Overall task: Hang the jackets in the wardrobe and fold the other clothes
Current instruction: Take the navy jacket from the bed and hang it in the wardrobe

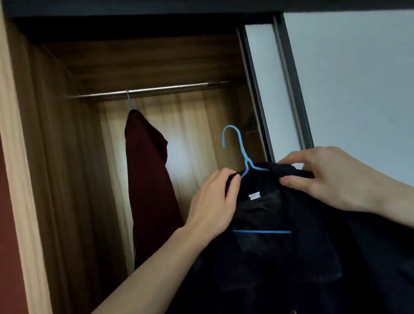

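no readable text, white label (254, 196) inside dark jacket (284, 266) blank

Two jackets, one dark red (149, 189) and one dark blue (284, 266); two hangers, one blue (242, 151); one rail (147, 90); two hands

The scene is dim and soft, with muted colour. The brightest area is the pale sliding door (368, 95) at 3 o'clock, evenly lit and free of glare. Inside the wardrobe (77, 176) a warm glow lies on the back panel near centre, fading to deep shadow at 12 o'clock. The dark jacket (284, 266) at 6 o'clock loses nearly all detail. Straight edges bow toward 9 o'clock from wide-angle distortion. Focus is slightly soft throughout.
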Tool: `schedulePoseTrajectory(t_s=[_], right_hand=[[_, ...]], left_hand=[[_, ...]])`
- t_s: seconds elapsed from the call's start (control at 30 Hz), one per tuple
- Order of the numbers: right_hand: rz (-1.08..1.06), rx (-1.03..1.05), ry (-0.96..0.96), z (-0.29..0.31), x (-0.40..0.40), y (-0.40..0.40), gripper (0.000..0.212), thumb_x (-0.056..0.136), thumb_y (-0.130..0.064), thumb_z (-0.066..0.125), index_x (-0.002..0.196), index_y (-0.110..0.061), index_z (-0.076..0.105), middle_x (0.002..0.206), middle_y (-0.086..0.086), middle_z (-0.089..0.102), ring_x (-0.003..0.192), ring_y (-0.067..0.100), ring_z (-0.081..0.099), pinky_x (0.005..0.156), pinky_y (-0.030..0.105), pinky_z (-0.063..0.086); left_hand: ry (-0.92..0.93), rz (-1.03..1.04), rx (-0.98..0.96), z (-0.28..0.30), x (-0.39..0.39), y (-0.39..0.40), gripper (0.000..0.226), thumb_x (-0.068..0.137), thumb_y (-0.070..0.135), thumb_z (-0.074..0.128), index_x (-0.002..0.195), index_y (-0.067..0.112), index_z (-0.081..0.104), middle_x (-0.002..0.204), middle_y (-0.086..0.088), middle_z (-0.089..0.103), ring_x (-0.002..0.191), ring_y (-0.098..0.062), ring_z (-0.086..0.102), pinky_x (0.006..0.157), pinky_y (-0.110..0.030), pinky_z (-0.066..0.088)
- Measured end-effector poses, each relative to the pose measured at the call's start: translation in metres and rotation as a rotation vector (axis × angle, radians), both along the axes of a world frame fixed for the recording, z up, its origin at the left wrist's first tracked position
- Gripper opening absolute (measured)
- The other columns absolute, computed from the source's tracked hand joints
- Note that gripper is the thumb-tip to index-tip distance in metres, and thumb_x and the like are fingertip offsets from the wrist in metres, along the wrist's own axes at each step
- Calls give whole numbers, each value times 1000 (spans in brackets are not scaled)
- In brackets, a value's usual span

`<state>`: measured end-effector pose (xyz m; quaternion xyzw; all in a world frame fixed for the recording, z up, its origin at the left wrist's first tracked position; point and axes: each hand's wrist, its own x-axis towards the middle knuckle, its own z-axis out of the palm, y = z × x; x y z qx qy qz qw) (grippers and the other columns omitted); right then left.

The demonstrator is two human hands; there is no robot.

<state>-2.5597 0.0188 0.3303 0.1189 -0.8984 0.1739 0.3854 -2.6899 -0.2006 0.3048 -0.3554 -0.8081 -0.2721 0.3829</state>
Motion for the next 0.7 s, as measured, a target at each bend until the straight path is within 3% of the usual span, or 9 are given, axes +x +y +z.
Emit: schedulePoseTrajectory(t_s=[0.13, 0.3, 0.4, 0.53, 0.7], right_hand=[[-72, -10, 40, 18, -31, -14, 19, 97, -42, 66, 114, -36, 72, 77, -5, 73, 82, 11, 67, 83, 38, 55], [-156, 20, 76, 45, -80, -31, 21, 97, -39, 67, 115, -31, 72, 79, -13, 60, 90, 23, 63, 78, 35, 48], [-231, 74, 90, 70, -113, -42, 21, 96, -38, 67, 113, -27, 72, 91, 0, 68, 98, 32, 65, 79, 37, 50], [-303, 82, 105, 102, -154, -57, 24, 94, -37, 68, 113, -24, 73, 106, 10, 73, 105, 37, 66, 86, 43, 55], [-343, 48, 155, 132, -190, -71, 32, 95, -38, 68, 123, -23, 71, 116, 14, 70, 111, 40, 64, 91, 46, 55]], left_hand=[[-40, 123, 60, 17, -27, -22, 29, 108, 50, 38, 114, 32, 59, 109, 17, 58, 99, -6, 60, 76, -29, 42], [20, 145, 73, 45, -59, -38, 34, 106, 52, 38, 115, 29, 61, 115, 16, 61, 110, -6, 58, 89, -38, 51], [-21, 167, 17, 62, -84, -42, 41, 106, 54, 37, 127, 24, 57, 125, 9, 62, 117, -14, 58, 92, -39, 49], [-141, 430, -155, 72, -120, -42, 57, 106, 58, 33, 141, 16, 46, 142, -7, 53, 131, -30, 48, 101, -48, 43], [-169, 592, -92, 81, -153, -39, 55, 107, 55, 30, 140, 12, 43, 143, -12, 47, 135, -33, 41, 103, -49, 40]])
